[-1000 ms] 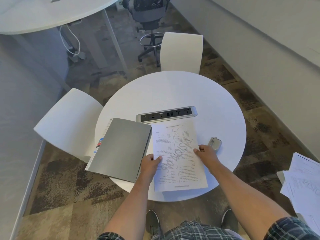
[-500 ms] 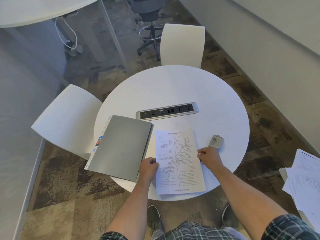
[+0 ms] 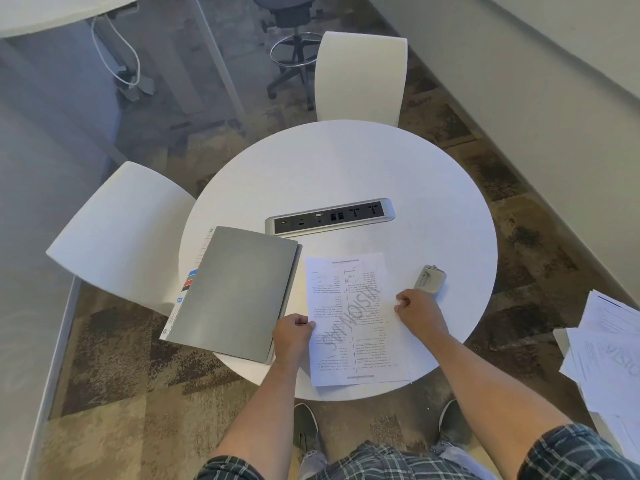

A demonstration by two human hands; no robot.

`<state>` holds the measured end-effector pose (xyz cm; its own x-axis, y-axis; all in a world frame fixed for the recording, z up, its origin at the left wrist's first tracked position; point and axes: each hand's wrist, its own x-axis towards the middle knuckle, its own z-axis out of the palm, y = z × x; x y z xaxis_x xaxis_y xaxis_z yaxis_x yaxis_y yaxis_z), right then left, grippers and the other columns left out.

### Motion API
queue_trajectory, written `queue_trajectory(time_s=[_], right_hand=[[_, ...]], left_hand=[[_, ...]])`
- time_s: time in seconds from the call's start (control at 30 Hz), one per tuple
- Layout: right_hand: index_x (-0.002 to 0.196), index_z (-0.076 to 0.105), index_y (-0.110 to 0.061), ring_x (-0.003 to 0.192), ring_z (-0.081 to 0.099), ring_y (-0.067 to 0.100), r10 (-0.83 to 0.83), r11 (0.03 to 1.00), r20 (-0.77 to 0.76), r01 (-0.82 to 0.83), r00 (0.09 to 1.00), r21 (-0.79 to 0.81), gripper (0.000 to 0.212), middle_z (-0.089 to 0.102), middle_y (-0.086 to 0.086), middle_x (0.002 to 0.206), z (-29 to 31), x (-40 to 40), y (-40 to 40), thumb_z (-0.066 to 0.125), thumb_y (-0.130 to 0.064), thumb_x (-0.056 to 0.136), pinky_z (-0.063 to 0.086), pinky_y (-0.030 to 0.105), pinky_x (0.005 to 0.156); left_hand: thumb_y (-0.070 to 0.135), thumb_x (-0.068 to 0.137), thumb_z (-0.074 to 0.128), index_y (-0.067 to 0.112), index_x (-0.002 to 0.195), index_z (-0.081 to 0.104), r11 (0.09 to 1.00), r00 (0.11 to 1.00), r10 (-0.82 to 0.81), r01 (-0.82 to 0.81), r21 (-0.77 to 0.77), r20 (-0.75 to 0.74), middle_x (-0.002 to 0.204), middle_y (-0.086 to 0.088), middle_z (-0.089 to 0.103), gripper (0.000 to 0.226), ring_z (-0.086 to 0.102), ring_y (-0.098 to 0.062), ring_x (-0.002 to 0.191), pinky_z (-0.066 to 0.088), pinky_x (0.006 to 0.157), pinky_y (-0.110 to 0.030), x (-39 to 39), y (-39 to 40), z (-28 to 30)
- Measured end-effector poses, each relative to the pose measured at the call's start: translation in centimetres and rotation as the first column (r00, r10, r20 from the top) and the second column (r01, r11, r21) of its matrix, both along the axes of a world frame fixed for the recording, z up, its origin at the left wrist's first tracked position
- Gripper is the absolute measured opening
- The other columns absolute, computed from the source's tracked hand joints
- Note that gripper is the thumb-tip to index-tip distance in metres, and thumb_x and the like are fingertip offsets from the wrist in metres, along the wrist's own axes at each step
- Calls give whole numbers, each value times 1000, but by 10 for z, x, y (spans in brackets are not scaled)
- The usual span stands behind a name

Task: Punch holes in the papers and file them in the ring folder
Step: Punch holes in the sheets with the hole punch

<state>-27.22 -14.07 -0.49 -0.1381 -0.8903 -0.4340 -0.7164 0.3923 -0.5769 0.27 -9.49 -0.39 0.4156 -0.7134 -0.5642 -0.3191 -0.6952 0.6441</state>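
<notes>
- We are gripping the printed papers (image 3: 356, 320) with both hands, the sheets lying flat at the near edge of the round white table (image 3: 346, 168).
- Our left hand (image 3: 292, 336) is curling shut on the left edge of the papers, thumb on top and fingers folded in.
- Our right hand (image 3: 417, 311) is pinching the right edge of the same sheets, fingers closed in a loose fist on the margin.
- The print is facing away from us, upside down to our view, with a large grey watermark running along the page.
- The grey ring folder (image 3: 235, 292) is lying closed just to the left of the papers, its near-left corner hanging past the table rim; coloured index tabs (image 3: 188, 284) are showing along its left side.
- The hole punch (image 3: 429, 278), small and grey, is sitting just beyond our right hand, near the papers' right edge but not touching them.
- A silver socket strip (image 3: 329, 216) is lying set into the table's middle, beyond the folder and papers.
- Two white chairs are standing at the table, one on the left (image 3: 117, 233) and one on the far side (image 3: 360, 74).
- A loose stack of other printed sheets (image 3: 609, 351) is lying off to the right, apart from the table.
</notes>
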Motion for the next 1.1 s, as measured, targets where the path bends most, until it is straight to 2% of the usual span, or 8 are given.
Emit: queue_trajectory(time_s=[0.1, 0.17, 0.27, 0.37, 0.63, 0.83, 0.97, 1.1], right_hand=[[108, 65, -18, 92, 64, 19, -186, 975, 5, 185, 983, -124, 14, 63, -5, 105, 0, -10, -9, 62, -20, 95, 56, 37, 84], [110, 61, -20, 92, 65, 20, -300, 938, -9, 293, 954, -186, 20, 62, 1, 115, -1, -17, -16, 65, -25, 92, 58, 40, 84], [130, 49, -14, 107, 61, 29, -427, 895, -20, 419, 904, -155, 43, 48, 10, 130, 1, -27, -22, 69, -25, 94, 58, 45, 89], [135, 47, -12, 112, 62, 35, -459, 887, -29, 457, 888, -68, 46, 51, 14, 132, -1, -34, -26, 66, -28, 96, 57, 46, 89], [148, 49, -20, 117, 63, 28, -389, 918, 86, 394, 917, -52, 48, 62, 10, 138, -2, -39, -25, 56, -16, 101, 51, 32, 85], [142, 59, -22, 86, 63, 24, -213, 975, 67, 216, 975, -49, 46, 67, 10, 106, 6, -45, -25, 54, -6, 99, 57, 41, 80], [144, 58, -28, 89, 65, 21, -147, 989, 62, 148, 987, -8, 47, 64, 2, 97, 9, -45, -24, 56, -12, 100, 56, 37, 81], [139, 60, -34, 89, 67, 21, -51, 998, -8, 52, 999, 47, 40, 69, 1, 100, 11, -43, -23, 55, -23, 101, 56, 39, 80]], left_hand=[[18, 87, 75, 15, 77, 71, 1000, 1000, -3, 3, 6, 17, 80, -1, 75, 11, 72, -21, 80, 62, 78, -44, 0, -1, -1], [18, 88, 74, 15, 77, 70, 1000, 1000, -7, 7, 1, 28, 80, 0, 74, 12, 71, -21, 80, 61, 78, -41, -1, -3, -1], [17, 90, 72, 15, 79, 69, 1000, 999, 2, -2, 0, 51, 81, 1, 72, 12, 68, -18, 77, 54, 67, -29, -3, -6, 0], [16, 90, 72, 13, 83, 70, 1000, 997, 6, -6, 7, 82, 82, 1, 71, 8, 63, -11, 70, 44, 57, -21, -4, -7, 0], [13, 86, 74, 11, 80, 68, 999, 994, 37, -38, 13, 102, 81, 2, 67, 9, 61, -12, 70, 40, 53, -20, -6, -9, -4], [12, 84, 77, 10, 76, 69, 999, 998, 51, -52, 17, 43, 82, -3, 73, 11, 71, -23, 78, 55, 64, -29, -4, -11, -10], [13, 80, 80, 11, 74, 71, 998, 998, 60, -58, 39, -29, 79, -3, 76, 11, 74, -26, 81, 62, 77, -42, -1, -12, -18], [14, 81, 78, 12, 77, 69, 998, 995, 43, -40, 45, -86, 84, -7, 76, 10, 71, -29, 80, 59, 76, -41, 1, -15, -22]])
